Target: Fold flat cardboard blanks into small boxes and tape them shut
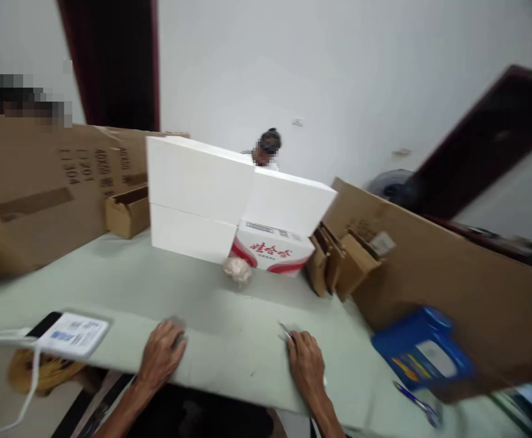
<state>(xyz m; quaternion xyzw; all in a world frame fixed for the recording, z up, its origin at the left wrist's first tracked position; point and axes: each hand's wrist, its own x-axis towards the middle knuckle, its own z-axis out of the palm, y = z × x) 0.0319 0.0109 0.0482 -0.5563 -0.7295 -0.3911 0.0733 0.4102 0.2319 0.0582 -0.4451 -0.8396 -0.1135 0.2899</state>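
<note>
My left hand [162, 354] rests near the table's front edge, its fingers curled. Something small and dark shows by its fingertips, too blurred to name. To the right, my right hand [306, 364] is closed around a thin pointed metal tool [286, 330], whose tip sticks out ahead of the fingers; its handle is hidden in the palm. Farther back on the pale green table [211, 310] lies a beige, rounded bundle [237, 271]. It sits in front of the white boxes [193, 182] and a red and white carton [275, 250].
A power bank [72, 334] with white cables lies at the left edge. Small cardboard boxes [355, 258] stand before the right cardboard panel [452, 274]. A blue packet [423, 350] and a blue pen [414, 398] lie at right. Behind the boxes is a person [266, 152].
</note>
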